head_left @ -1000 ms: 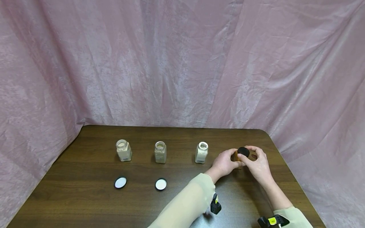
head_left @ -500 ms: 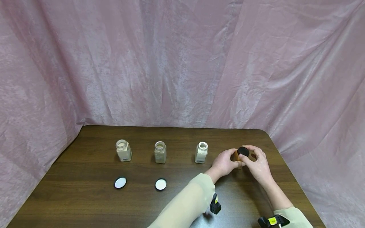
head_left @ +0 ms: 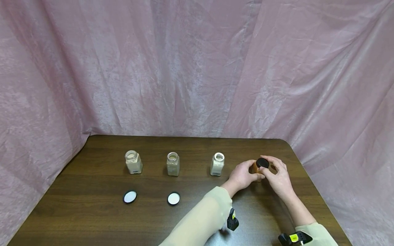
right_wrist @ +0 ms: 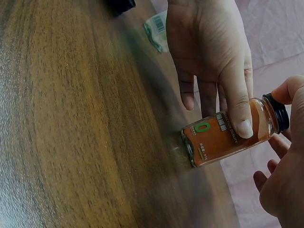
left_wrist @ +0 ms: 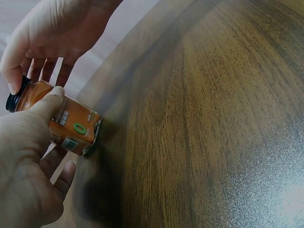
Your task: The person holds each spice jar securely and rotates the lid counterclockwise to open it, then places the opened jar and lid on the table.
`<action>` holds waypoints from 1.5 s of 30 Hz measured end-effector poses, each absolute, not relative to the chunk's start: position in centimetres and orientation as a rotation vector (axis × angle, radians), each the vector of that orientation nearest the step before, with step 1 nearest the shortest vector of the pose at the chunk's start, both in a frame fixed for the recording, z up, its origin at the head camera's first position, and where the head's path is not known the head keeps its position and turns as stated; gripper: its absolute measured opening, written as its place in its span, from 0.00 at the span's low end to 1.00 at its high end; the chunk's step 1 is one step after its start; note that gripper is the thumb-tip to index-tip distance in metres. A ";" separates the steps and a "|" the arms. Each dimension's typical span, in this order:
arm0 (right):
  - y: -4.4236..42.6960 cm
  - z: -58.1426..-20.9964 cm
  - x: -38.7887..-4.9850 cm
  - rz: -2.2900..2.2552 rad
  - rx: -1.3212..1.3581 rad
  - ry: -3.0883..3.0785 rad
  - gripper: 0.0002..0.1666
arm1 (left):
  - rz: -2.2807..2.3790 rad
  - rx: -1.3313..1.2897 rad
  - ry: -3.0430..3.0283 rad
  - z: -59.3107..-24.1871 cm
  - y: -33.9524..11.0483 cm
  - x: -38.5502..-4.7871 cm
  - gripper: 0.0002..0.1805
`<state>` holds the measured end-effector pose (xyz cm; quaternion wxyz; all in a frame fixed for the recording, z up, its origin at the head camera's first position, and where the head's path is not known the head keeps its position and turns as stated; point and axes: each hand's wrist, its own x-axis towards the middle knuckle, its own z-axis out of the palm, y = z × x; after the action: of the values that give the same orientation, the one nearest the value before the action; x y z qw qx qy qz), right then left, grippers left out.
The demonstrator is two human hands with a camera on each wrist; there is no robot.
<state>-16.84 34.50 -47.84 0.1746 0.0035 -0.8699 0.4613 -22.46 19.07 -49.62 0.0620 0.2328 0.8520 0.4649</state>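
Toward the table's right side, a square glass spice jar (head_left: 254, 168) of orange-red powder has a black lid (head_left: 263, 162) on its neck. My left hand (head_left: 241, 176) holds the jar's body between thumb and fingers, the thumb lying across the labelled side in the left wrist view. With thumb and fingers, my right hand (head_left: 278, 176) grips the lid's rim, seen also in the right wrist view around the black lid (right_wrist: 280, 113). A green figure marks the jar (left_wrist: 78, 122) near its base. Whether the base touches the table is hard to tell.
Lidless jars of pale contents stand in a row: a left jar (head_left: 134, 164), a middle jar (head_left: 173, 166) and a right jar (head_left: 217, 167). In front lie a left lid (head_left: 130, 197) and another lid (head_left: 173, 199), white insides up. Pink curtain (head_left: 184, 68) hangs behind the brown table (head_left: 92, 218).
The fingers of my right hand have shifted slightly around the lid, away from me. My left hand and the jar stay in nearly the same place.
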 end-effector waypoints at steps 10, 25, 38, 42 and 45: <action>34.5 -47.5 -16.5 1.349 0.017 -2.494 0.38 | 1.407 0.736 2.566 -49.5 19.0 -22.6 0.25; 34.5 -47.5 -16.7 1.312 -0.077 -2.498 0.46 | 1.402 0.730 2.578 -49.6 18.9 -22.6 0.25; 33.8 -47.4 -17.0 1.349 -0.251 -2.556 0.47 | 1.383 0.735 2.599 -49.6 18.9 -22.5 0.24; 33.8 -47.4 -17.0 1.353 -0.283 -2.535 0.46 | 1.368 0.726 2.597 -49.6 19.0 -22.5 0.26; 33.9 -47.5 -17.0 1.371 -0.276 -2.507 0.44 | 1.367 0.720 2.591 -49.5 19.0 -22.5 0.27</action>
<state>-17.02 33.89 -47.46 0.1350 -0.0951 -0.8653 0.4733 -22.47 19.03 -49.55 0.0625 0.2382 0.8571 0.4524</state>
